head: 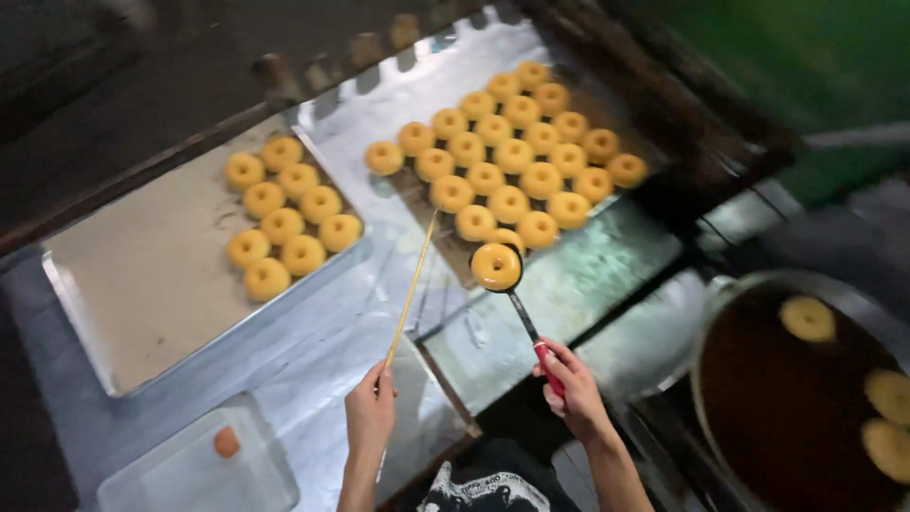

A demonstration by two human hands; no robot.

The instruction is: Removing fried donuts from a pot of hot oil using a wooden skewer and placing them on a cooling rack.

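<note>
My right hand (572, 389) grips the red handle of a black spatula (519, 305). A yellow raw doughnut ring (496, 266) lies on its round blade, just in front of a group of several doughnut rings (512, 156) on the steel table. My left hand (370, 417) holds a long thin wooden stick (410, 289) that points toward those rings. At the right, a large round fryer pot (720, 322) of dark oil has three rings floating in it (808, 319).
A metal tray (142, 284) on the left carries several more doughnut rings (284, 218) at its far corner. A small clear tray (180, 469) near the front holds one small orange piece (226, 442). A dark ledge runs along the back of the table.
</note>
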